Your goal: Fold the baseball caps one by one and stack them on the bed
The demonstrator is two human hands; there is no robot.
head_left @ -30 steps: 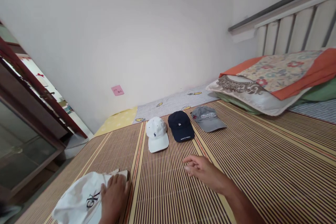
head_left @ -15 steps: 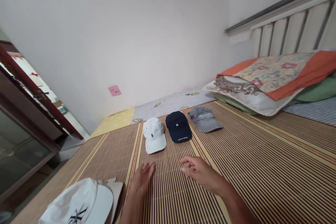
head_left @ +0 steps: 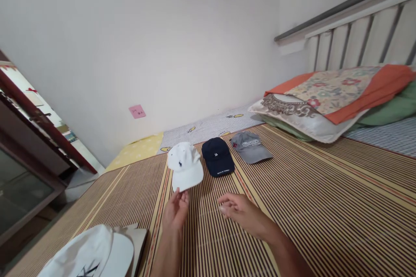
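Two hands [head_left: 174,214] [head_left: 243,214] apart, fingers [head_left: 229,198] bent

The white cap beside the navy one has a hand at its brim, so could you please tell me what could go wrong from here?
The left hand meets the white cap only with its fingertips at the brim, so the cap could slip if lifted. The navy cap sits close beside it and might get nudged by a sideways swing. The right hand is away from both caps, so it would not steady either one.
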